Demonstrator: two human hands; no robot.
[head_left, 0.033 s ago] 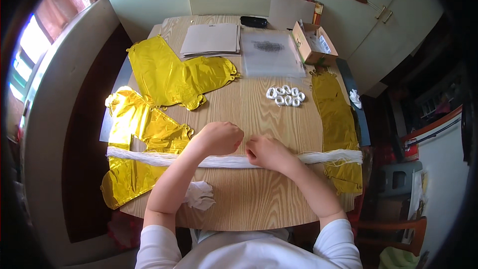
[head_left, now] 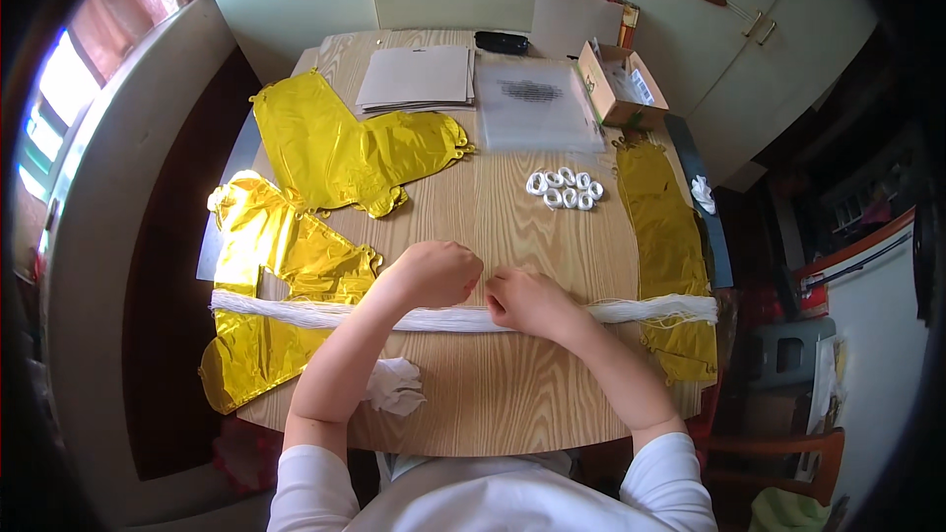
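Over the middle of the table my left hand (head_left: 440, 271) is closed, its fingers curled under and hidden from above. Close by, my right hand (head_left: 529, 300) is closed in a pinch facing it, and a small gap parts the two. Anything held between the fingers is too small or hidden to make out. A long bundle of white strings (head_left: 448, 319) runs across the table beneath my forearms and right hand. Its ends lie over gold foil balloons: a crumpled one at the left (head_left: 315, 258) and a flat strip at the right (head_left: 662, 217).
Beyond my hands lie several small coils of white ribbon (head_left: 553, 200) and another gold foil balloon (head_left: 320, 138). Farther back are stacked grey-white cards (head_left: 418, 77), clear plastic bags (head_left: 542, 123), a black case (head_left: 502, 42) and an open box (head_left: 618, 106). Crumpled tissue (head_left: 397, 389) sits by my left forearm.
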